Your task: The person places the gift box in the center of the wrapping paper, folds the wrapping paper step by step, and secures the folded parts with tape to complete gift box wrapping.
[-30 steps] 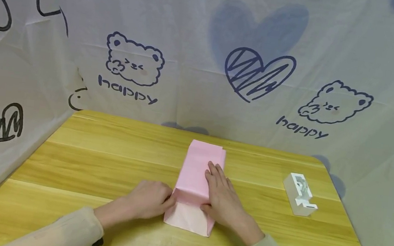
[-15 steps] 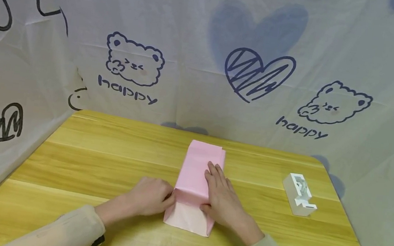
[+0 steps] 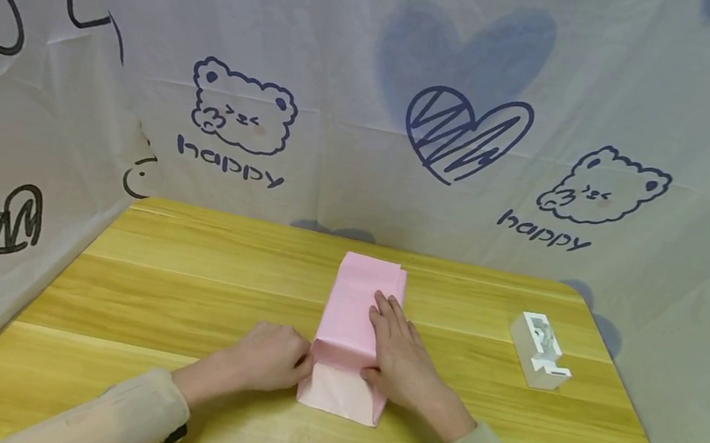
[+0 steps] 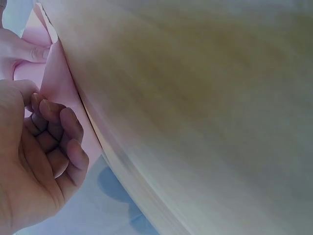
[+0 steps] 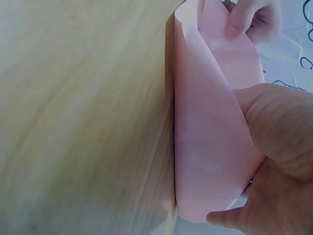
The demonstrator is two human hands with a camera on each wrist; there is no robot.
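Note:
A pink paper bag point(image 3: 358, 303), folded flat and boxy, lies on the table with its opened end towards me. At this near end a paler flap point(image 3: 337, 393) is folded down. My left hand point(image 3: 272, 355) pinches the bag's left edge near the opened end, thumb against curled fingers, also visible in the left wrist view. On the bag's right side rests my right hand point(image 3: 407, 364), its fingers stretched over the top face. Its thumb lies at the opening's edge; the right wrist view shows the thumb's tip hidden by the pink side wall point(image 5: 210, 127).
A white tape dispenser point(image 3: 538, 351) stands on the right part of the wooden table point(image 3: 190, 268). Behind and at both sides hangs a pale cloth point(image 3: 360, 67) with drawn bears and hearts.
My left hand has shifted very slightly at the bag's left edge. The right hand and the bag otherwise stay where they were.

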